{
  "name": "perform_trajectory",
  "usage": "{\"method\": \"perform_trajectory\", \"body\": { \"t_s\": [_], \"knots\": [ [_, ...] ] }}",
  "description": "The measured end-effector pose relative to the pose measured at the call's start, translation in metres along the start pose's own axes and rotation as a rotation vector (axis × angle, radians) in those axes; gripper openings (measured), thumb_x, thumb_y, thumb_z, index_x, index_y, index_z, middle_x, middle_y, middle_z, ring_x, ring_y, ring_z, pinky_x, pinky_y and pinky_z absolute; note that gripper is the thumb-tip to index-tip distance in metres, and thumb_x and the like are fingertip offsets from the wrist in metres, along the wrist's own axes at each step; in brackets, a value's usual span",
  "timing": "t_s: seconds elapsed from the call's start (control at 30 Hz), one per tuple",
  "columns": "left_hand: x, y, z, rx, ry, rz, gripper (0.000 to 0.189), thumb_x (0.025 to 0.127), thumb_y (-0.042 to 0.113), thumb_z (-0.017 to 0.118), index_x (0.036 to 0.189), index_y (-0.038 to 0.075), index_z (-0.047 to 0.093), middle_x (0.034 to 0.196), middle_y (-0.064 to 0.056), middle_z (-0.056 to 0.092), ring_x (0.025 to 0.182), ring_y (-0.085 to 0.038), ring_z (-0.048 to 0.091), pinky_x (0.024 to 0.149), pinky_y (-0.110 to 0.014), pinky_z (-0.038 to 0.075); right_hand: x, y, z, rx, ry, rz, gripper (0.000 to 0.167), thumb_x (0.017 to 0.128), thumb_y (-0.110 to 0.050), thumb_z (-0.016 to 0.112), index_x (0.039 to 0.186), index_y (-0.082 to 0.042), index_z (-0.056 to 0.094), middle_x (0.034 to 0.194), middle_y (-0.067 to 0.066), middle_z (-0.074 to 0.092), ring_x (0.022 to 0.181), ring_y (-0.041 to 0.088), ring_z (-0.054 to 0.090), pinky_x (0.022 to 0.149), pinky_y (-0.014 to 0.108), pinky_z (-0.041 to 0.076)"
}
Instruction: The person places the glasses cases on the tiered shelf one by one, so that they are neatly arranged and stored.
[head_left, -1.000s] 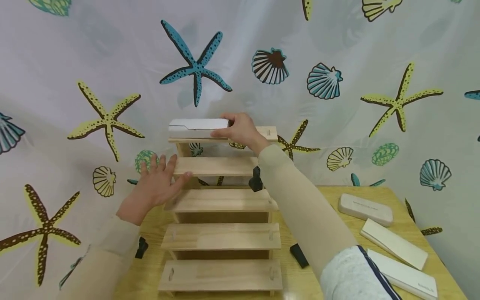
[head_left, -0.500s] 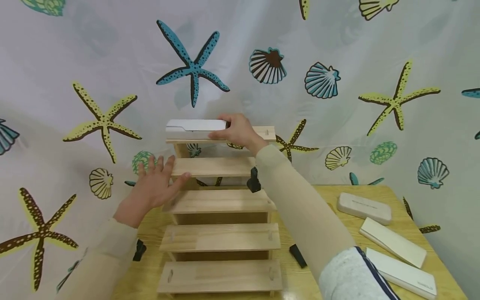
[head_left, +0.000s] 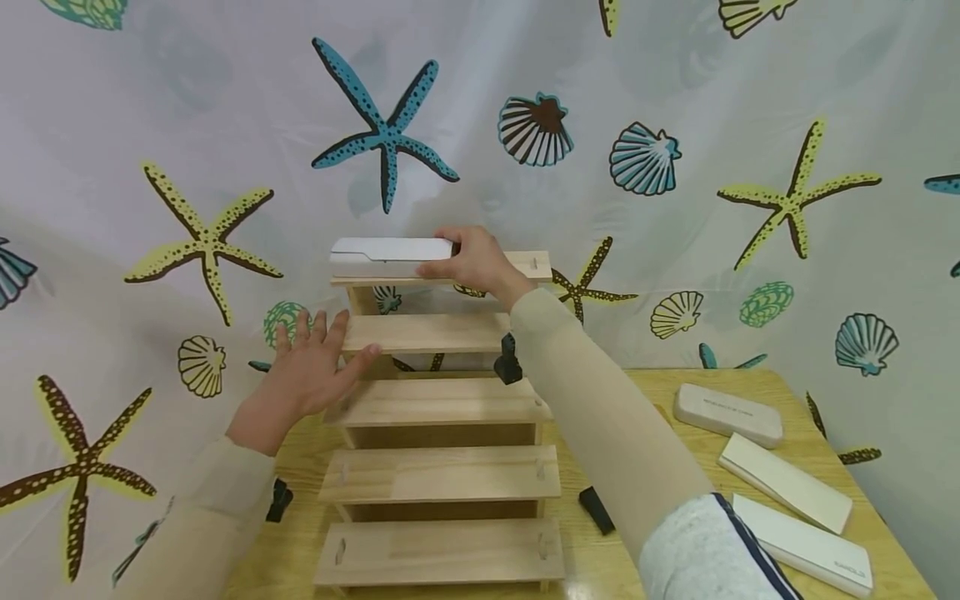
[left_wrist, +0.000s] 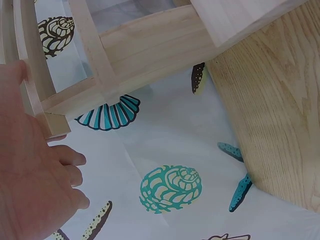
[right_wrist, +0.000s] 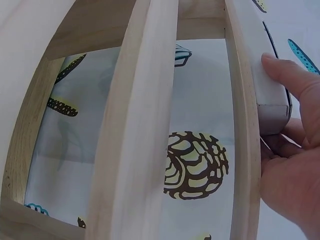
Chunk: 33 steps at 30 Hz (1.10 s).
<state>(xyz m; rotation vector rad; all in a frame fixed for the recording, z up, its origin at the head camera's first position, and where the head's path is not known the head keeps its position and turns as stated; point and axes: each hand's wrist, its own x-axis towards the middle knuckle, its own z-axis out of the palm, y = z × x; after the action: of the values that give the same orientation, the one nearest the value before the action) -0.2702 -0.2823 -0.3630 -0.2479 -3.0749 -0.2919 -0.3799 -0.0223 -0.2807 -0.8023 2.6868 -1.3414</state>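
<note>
A white eyeglass case point(head_left: 386, 254) with a lid seam lies lengthwise on the top tier of a stepped wooden display rack point(head_left: 442, 475). My right hand point(head_left: 476, 262) grips the case's right end. In the right wrist view the thumb point(right_wrist: 285, 70) presses the front of the case, with the other fingers partly hidden behind its end. My left hand point(head_left: 311, 367) spreads its fingers against the left end of the second tier from the top point(head_left: 427, 332), its thumb at that plank's front edge. In the left wrist view this plank end lies against the hand point(left_wrist: 30, 165).
At the table's right, a beige case point(head_left: 727, 414), a cream case point(head_left: 787, 483) and a white case point(head_left: 806, 546) lie in a row. A black object point(head_left: 597, 511) sits beside the rack. A patterned curtain point(head_left: 570, 50) hangs directly behind.
The view has shifted very slightly. Both hands, the white eyeglass case and the rack keep the same places relative to each other.
</note>
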Motion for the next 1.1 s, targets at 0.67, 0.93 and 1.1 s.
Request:
{"method": "perform_trajectory", "body": {
  "t_s": [0.67, 0.93, 1.1],
  "knots": [
    [0.002, 0.002, 0.001, 0.005, -0.02, 0.006, 0.102, 0.105, 0.074, 0.02, 0.167, -0.005, 0.004, 0.167, -0.043, 0.0, 0.154, -0.065, -0.011, 0.119, -0.081, -0.009, -0.1, 0.054, -0.065, 0.203, 0.158, -0.093, 0.042, 0.102, -0.034, 0.072, 0.139, -0.014, 0.069, 0.139, 0.007, 0.07, 0.127, 0.023, 0.066, 0.107, 0.045, 0.054],
    [0.003, -0.001, 0.0, 0.006, -0.012, 0.008, 0.102, 0.105, 0.074, 0.02, 0.167, -0.006, 0.007, 0.165, -0.045, 0.001, 0.152, -0.067, -0.01, 0.118, -0.082, -0.007, -0.157, 0.097, -0.086, 0.177, 0.142, -0.025, 0.043, 0.102, -0.03, 0.071, 0.141, -0.012, 0.067, 0.14, 0.01, 0.069, 0.13, 0.027, 0.066, 0.109, 0.048, 0.053],
    [0.004, 0.001, 0.001, 0.002, -0.008, 0.015, 0.102, 0.106, 0.073, 0.021, 0.166, -0.007, 0.008, 0.166, -0.045, 0.002, 0.153, -0.067, -0.01, 0.118, -0.082, -0.006, -0.188, 0.125, -0.094, 0.153, 0.148, 0.025, 0.045, 0.102, -0.031, 0.072, 0.142, -0.012, 0.066, 0.142, 0.012, 0.068, 0.126, 0.024, 0.068, 0.104, 0.04, 0.057]
  ]
}}
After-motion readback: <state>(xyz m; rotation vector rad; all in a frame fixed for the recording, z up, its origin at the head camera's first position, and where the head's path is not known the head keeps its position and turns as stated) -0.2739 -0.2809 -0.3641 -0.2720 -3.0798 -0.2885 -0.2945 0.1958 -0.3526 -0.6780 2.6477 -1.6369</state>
